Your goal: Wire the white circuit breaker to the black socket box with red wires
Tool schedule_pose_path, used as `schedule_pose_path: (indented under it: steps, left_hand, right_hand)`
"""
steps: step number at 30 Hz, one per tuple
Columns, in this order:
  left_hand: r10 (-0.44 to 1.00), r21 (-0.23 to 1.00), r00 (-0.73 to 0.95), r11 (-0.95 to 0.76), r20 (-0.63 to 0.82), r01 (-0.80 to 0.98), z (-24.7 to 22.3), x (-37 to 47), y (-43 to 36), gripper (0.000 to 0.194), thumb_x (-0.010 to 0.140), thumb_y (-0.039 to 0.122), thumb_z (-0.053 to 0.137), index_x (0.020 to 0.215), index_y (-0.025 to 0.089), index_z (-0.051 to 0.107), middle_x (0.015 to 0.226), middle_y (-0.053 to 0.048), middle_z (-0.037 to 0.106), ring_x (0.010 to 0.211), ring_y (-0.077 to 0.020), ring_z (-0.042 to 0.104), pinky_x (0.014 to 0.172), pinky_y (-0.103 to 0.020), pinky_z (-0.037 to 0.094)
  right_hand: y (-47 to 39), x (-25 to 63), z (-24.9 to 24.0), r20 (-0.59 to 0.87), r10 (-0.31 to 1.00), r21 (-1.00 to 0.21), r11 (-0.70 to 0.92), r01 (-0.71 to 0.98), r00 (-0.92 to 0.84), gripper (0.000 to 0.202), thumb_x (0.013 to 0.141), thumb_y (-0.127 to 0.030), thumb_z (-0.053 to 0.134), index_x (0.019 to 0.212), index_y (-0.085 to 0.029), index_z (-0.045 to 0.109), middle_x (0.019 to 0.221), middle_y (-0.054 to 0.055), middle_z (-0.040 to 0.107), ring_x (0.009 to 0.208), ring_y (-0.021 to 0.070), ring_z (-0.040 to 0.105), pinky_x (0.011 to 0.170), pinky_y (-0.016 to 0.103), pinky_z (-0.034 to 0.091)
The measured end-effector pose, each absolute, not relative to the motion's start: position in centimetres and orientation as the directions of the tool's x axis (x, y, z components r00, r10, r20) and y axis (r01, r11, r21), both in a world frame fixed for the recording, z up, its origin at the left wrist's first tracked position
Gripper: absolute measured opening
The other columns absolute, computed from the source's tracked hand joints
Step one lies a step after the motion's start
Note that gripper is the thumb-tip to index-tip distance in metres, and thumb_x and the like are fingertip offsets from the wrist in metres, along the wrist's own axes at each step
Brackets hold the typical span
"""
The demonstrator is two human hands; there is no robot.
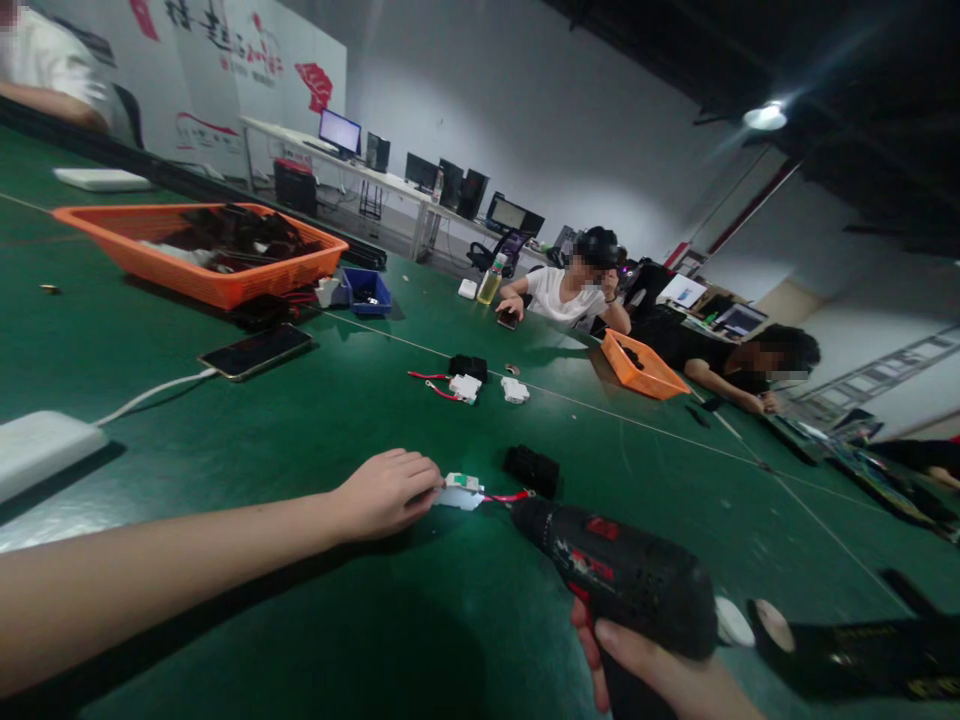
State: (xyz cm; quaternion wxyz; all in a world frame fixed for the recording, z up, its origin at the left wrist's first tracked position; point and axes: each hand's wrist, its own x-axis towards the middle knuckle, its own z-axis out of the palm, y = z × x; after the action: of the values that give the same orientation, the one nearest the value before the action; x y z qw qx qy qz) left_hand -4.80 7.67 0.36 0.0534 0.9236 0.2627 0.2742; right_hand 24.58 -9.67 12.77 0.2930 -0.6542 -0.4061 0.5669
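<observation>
Holds the white module (pixel 461 490) down on the green table (pixel 315 620) with the left hand (pixel 390 488), fingers curled and closed on the module's left end, probably to steady it. Leaves the module's right end free, red wire (pixel 508 497) reaching out, likely for access from that side. Cannot tell the thumb's exact grip. Grips the black power drill (pixel 637 575) to the right of the module, right hand (pixel 652 665) wrapped around the handle below the red trigger (pixel 579 593), apart from the left, presumably for aim and control together. Points the drill's nose toward the wire; cannot tell about contact. Beyond the module, slightly right, a black block (pixel 531 470); farther beyond, another wired module (pixel 466 388) and a plain white piece (pixel 514 391), perhaps set there to clear working room.
</observation>
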Motion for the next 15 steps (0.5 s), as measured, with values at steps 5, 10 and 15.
schedule_pose_path:
  steps: [5, 10, 15]
  left_hand:
    - [0.514, 0.249, 0.712, -0.857, 0.478, 0.451, 0.3, -4.8, 7.7, 0.017, 0.098, 0.025, 0.047, 0.103, 0.021, 0.062, 0.103, -0.003, 0.069, 0.092, -0.0162, 0.063, 0.077, -0.03, 0.045]
    - [0.507, 0.236, 0.705, -0.86, 0.495, 0.453, 0.23, -4.79, 7.7, 0.016, 0.097, 0.024, 0.048, 0.103, 0.02, 0.062, 0.101, -0.003, 0.069, 0.09, -0.0157, 0.063, 0.076, -0.03, 0.045]
    - [0.495, 0.216, 0.704, -0.866, 0.51, 0.452, 0.25, -4.9, 7.67, 0.016, 0.096, 0.023, 0.05, 0.106, 0.021, 0.062, 0.1, -0.004, 0.069, 0.088, -0.0151, 0.063, 0.074, -0.029, 0.045]
  right_hand:
    - [-9.76, 24.63, 12.41, -0.487, 0.874, -0.847, -0.476, 0.235, 0.016, 0.057, 0.07, -0.065, 0.077, 0.097, -0.016, 0.071, 0.078, 0.005, 0.066, 0.062, 0.0155, 0.063, 0.061, 0.03, 0.049]
    - [-9.62, 24.14, 12.71, -0.448, 0.894, -0.874, -0.44, 0.208, 0.01, 0.057, 0.07, -0.064, 0.077, 0.098, -0.016, 0.071, 0.081, 0.005, 0.068, 0.061, 0.0143, 0.063, 0.062, 0.029, 0.047]
    - [-9.51, 24.22, 13.36, -0.419, 0.908, -0.902, -0.416, 0.114, -0.012, 0.053, 0.071, -0.06, 0.078, 0.098, -0.015, 0.072, 0.082, 0.006, 0.069, 0.061, 0.0144, 0.063, 0.06, 0.029, 0.046]
